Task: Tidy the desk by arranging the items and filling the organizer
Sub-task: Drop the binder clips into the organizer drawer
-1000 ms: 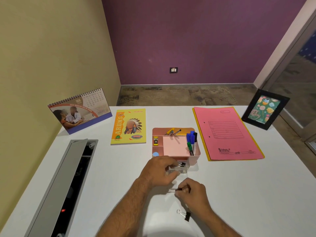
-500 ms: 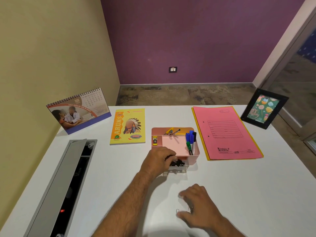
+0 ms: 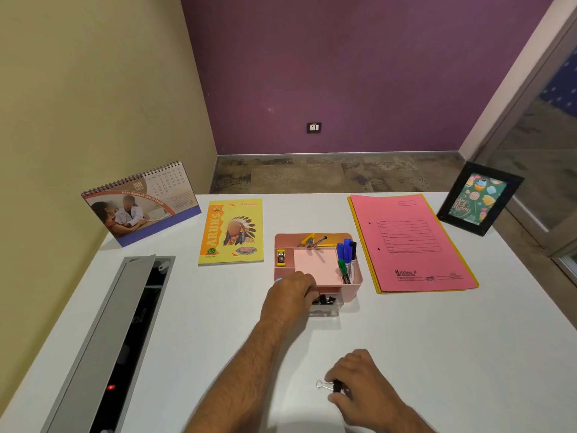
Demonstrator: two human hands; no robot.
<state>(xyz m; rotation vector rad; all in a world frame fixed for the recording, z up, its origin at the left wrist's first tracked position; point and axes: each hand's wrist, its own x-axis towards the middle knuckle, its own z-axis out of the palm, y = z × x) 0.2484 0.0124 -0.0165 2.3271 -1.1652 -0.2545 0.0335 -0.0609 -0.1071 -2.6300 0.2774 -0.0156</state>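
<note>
Now that my right hand (image 3: 363,390) has dropped to the table's (image 3: 468,354) six o'clock edge and pinches the last clip (image 3: 331,385), my left hand (image 3: 290,296) holds the organizer's (image 3: 356,282) clear drawer (image 3: 327,307) open for it.

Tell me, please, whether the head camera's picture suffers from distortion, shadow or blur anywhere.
Head view: wide-angle bending bows the wall edges; soft shadow lies under the left hand; the binder clip at the right hand looks slightly soft; the organizer is sharp.
</note>
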